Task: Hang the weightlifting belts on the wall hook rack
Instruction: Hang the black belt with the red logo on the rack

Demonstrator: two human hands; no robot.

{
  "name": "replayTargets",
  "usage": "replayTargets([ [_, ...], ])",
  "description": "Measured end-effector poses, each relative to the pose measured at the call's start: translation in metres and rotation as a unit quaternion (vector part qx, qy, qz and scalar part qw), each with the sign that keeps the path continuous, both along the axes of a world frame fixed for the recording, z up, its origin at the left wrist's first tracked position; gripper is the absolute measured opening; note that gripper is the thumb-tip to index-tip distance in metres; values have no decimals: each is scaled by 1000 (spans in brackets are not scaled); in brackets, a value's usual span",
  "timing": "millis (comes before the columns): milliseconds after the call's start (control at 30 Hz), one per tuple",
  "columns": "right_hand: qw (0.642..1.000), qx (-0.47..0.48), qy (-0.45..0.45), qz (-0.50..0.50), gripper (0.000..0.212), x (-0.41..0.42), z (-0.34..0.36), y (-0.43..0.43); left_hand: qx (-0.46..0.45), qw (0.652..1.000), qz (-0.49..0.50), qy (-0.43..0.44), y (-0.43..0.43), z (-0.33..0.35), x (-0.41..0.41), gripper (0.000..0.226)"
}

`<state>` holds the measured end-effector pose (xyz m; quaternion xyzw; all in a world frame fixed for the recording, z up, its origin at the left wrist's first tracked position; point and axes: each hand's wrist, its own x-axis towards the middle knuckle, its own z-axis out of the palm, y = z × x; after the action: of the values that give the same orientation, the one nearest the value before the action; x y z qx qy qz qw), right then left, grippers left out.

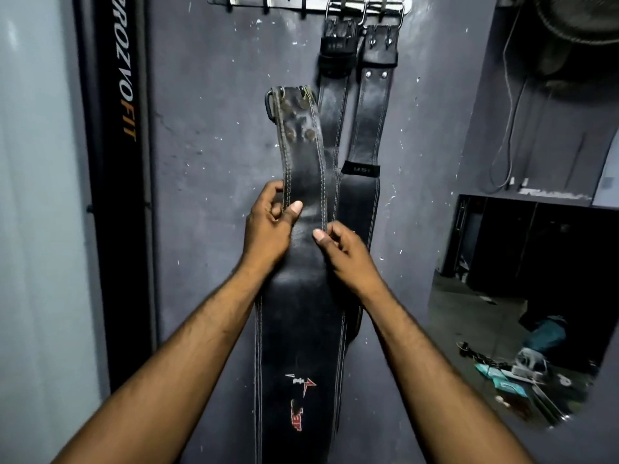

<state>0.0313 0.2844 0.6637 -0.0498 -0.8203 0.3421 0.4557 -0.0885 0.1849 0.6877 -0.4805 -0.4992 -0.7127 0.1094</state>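
Observation:
I hold a worn black leather weightlifting belt [303, 162] upright against the grey wall, its buckle end up and below the rack. My left hand [268, 226] pinches its left edge. My right hand [341, 252] pinches its right edge a little lower. The belt's wide part with a red and white logo hangs down between my forearms. A metal wall hook rack [291, 3] runs along the top; its left hooks are bare. Two black belts [335, 95] [373, 105] hang by their buckles from the rack's right hooks, partly behind the held belt.
A black upright post [122, 162] with lettering stands to the left of the wall. To the right a fan [576, 21] and cables hang high, and an opening shows a floor with scattered items [512, 373].

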Motion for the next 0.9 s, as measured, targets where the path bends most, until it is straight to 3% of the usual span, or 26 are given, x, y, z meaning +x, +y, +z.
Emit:
replayTargets([
  [133, 999, -15, 44, -25, 33, -6, -7, 0, -6, 1000, 31, 4, 12, -3, -5, 29],
  [267, 991, -104, -23, 77, 14, 1, -30, 13, 35, 998, 18, -39, 15, -4, -15, 26],
  [400, 997, -65, 27, 8, 10, -5, -41, 6, 50, 996, 45, -52, 15, 0, -24, 28],
  [500, 996, -76, 36, 13, 17, -2, -39, 0, 55, 995, 63, -54, 17, 0, -28, 30],
  [600, 984, -168, -25, 60, 33, 7, -56, 6, 64, 993, 86, -51, 16, 4, -32, 29],
  [800, 980, -196, -3, 26, 31, 13, -70, 3, 79, 992, 83, -60, 16, 9, -25, 27],
  [900, 969, -228, -68, 64, 62, 23, -76, 4, 90, 992, 74, -54, 13, 15, -24, 25],
])
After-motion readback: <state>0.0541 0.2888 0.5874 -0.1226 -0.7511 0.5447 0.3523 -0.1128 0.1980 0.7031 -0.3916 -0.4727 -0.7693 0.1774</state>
